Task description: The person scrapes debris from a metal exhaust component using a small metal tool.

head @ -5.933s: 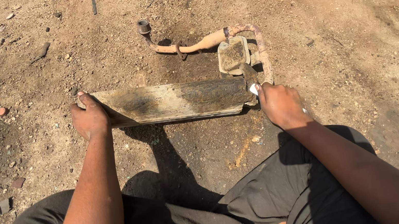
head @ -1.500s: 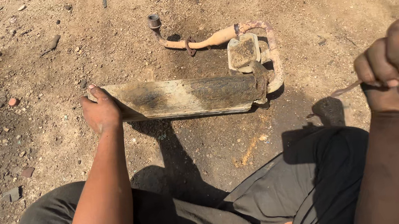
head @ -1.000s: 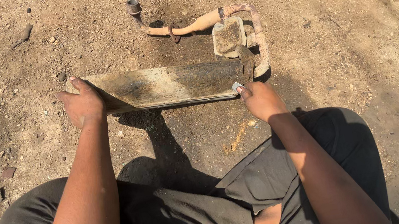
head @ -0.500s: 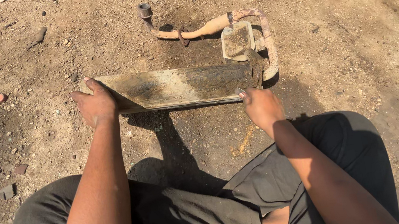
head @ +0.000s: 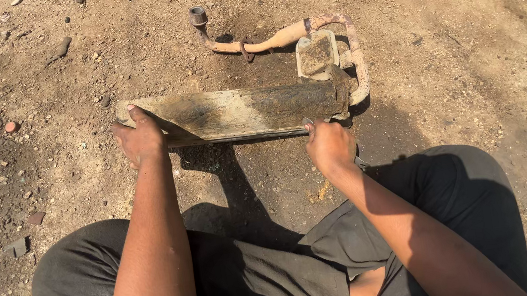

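L hand [head: 138, 139] grips muffler [head: 244, 111] end; R hand [head: 330, 145] fisted at its edge.

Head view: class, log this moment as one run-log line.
left hand: grips end of rusty metal muffler cylinder | right hand: closed grip at its near edge | bent exhaust pipe: attached | ground: dirt

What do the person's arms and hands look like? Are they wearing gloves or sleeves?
No gloves and no sleeves show. The left hand and right hand are bare, and both forearms are bare all the way to the bottom of the picture. They look dusty. No watch, ring or bracelet shows. The only clothing in view is dark grey trousers on the legs.
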